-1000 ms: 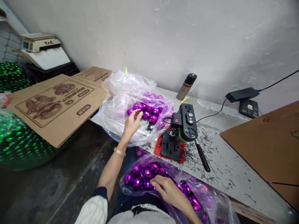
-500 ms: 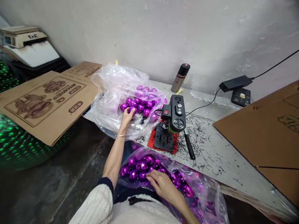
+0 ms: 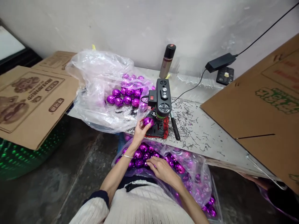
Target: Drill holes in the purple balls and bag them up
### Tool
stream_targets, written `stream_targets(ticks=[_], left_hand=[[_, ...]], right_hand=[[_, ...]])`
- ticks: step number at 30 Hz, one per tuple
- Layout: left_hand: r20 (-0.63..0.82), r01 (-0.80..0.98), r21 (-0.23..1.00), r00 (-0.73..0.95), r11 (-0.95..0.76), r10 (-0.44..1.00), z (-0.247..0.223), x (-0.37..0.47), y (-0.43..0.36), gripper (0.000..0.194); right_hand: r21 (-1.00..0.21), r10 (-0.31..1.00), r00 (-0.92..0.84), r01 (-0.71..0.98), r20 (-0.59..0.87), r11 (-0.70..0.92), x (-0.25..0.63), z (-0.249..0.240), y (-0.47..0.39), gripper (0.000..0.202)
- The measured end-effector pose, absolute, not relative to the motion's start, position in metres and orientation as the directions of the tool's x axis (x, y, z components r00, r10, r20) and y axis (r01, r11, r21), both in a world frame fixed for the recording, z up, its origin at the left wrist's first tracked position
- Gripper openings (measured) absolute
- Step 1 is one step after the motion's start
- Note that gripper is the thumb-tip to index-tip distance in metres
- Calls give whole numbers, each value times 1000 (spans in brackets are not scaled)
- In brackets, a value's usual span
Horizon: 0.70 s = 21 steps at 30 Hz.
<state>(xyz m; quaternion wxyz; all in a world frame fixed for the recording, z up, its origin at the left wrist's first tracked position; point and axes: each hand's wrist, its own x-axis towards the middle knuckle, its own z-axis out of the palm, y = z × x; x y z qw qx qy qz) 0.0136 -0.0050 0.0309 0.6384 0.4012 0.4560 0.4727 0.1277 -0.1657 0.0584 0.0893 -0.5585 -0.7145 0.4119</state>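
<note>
A shiny purple ball (image 3: 148, 122) is held in the fingers of my left hand (image 3: 139, 132), just in front of the small black press (image 3: 163, 96) and over its base. My right hand (image 3: 161, 168) rests over the near plastic bag (image 3: 198, 165) of purple balls, its fingers curled together; whatever they hold is too small to make out. Several more purple balls (image 3: 127, 99) lie on the table inside the opening of a clear plastic bag (image 3: 93, 71), left of the press.
A spray can (image 3: 167, 62) stands behind the press. A black power adapter (image 3: 220, 62) sits at the back right. Cardboard flanks both sides: a printed sheet (image 3: 39, 102) left, a box (image 3: 261, 102) right. Small black pins (image 3: 193, 124) litter the table (image 3: 224, 137).
My left hand has moved right from the ball pile to the press, carrying one purple ball. My right hand stays over the near bag. The camera view has shifted right and down.
</note>
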Motion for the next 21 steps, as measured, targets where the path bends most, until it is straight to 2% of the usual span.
stream_targets(ticks=[3, 7, 9, 12, 14, 17, 19, 21], left_hand=[[-59, 2, 998, 128, 60, 990, 15, 21, 4, 62], [93, 320, 937, 159, -141, 983, 12, 19, 8, 62], [163, 383, 894, 204, -231, 965, 14, 20, 9, 61], [239, 383, 863, 264, -329, 935, 13, 24, 9, 60], [274, 368, 853, 289, -371, 917, 9, 28, 9, 61], [300, 344, 847, 318, -405, 899, 1, 33, 8, 65], [295, 344, 850, 318, -400, 901, -2, 34, 7, 67], [277, 356, 852, 314, -383, 908, -2, 35, 6, 69]], right_hand=[[-689, 884, -333, 725, -329, 17, 128, 53, -172, 34], [-693, 880, -334, 721, -338, 8, 126, 49, -176, 33], [-692, 879, -338, 721, -335, 14, 128, 49, -176, 34], [-700, 907, -326, 712, -268, 50, 137, 53, -174, 33], [-719, 950, -288, 685, -117, 119, 150, 60, -170, 31], [-700, 957, -76, 666, 279, 257, 173, 77, -157, 27], [-617, 842, 90, 722, 532, 312, 185, 92, -143, 44], [-510, 708, 140, 788, 692, 344, 192, 106, -126, 67]])
